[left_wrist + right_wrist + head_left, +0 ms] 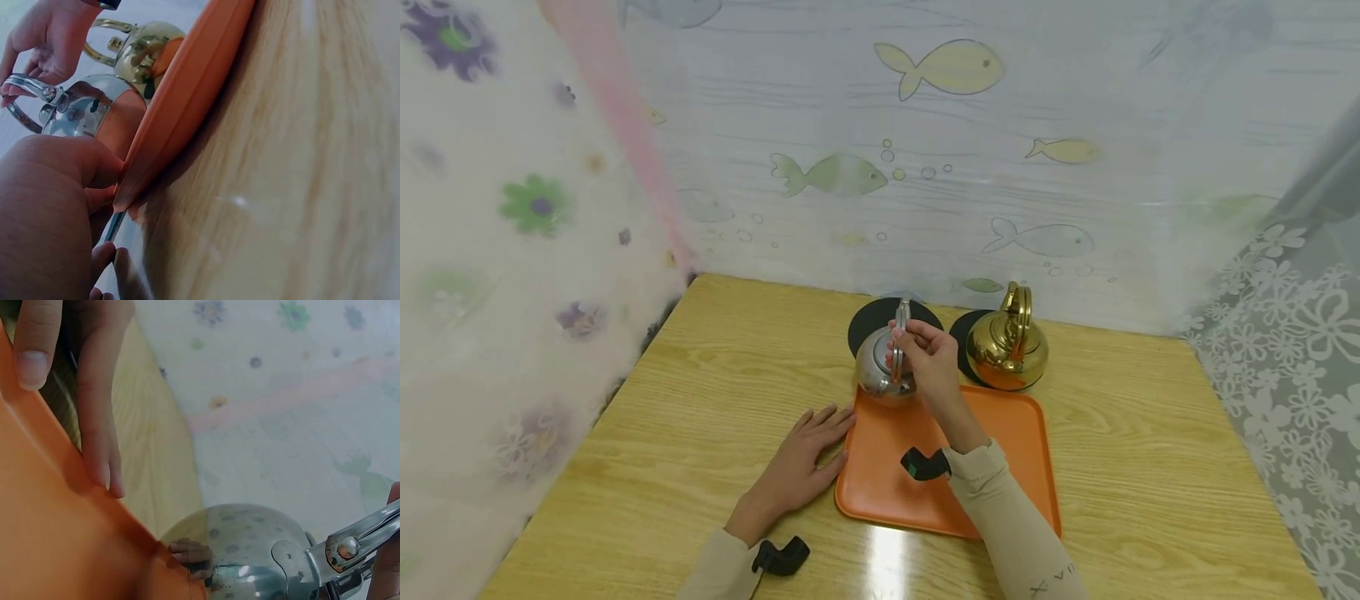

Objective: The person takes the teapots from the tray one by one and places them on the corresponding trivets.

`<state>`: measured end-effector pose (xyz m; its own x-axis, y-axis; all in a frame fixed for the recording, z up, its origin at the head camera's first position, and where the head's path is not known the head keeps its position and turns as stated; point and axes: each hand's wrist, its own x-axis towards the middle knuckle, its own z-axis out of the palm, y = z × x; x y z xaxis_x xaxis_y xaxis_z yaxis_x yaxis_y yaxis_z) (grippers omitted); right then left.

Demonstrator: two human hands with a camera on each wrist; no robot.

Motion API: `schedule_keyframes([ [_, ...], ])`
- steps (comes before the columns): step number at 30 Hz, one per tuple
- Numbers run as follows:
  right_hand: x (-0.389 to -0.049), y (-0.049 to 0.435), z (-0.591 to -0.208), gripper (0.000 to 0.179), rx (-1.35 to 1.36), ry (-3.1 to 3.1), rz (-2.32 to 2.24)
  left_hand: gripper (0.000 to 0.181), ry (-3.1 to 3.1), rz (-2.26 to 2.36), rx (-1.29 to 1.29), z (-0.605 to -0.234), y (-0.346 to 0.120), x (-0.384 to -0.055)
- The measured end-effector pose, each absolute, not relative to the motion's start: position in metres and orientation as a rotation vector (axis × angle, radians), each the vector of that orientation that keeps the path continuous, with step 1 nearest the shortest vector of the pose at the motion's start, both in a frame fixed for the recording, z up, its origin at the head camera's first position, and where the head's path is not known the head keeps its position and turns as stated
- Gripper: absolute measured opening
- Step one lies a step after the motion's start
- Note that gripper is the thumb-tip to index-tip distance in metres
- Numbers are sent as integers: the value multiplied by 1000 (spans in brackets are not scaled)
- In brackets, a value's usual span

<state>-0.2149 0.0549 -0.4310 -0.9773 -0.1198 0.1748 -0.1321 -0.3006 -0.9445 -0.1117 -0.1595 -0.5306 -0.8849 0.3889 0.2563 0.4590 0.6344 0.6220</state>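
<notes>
My right hand (937,367) holds the upright handle of a shiny silver kettle (871,368) with its fingers curled round it. The kettle is at the far left corner of an orange tray (883,479); whether its base touches the tray or is slightly raised I cannot tell. My left hand (797,467) lies on the table with its fingers extended, thumb and fingertips touching the tray's left rim. In the left wrist view the silver kettle (78,106) and the right hand (53,37) on its handle show beyond the tray's edge (181,100).
A gold kettle (1000,367) with its handle up stands behind the tray's right side, partly over a round black mat (961,337). Another round black mat (867,323) lies behind the silver kettle. A wood-grain table (715,358) meets curtains printed with fish (962,67) and flowers.
</notes>
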Motion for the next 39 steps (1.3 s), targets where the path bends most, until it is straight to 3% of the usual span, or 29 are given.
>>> schedule_keyframes([
  [39, -225, 52, -430, 29, 381, -1824, 2516, 52, -2743, -1092, -720, -532, -159, -113],
])
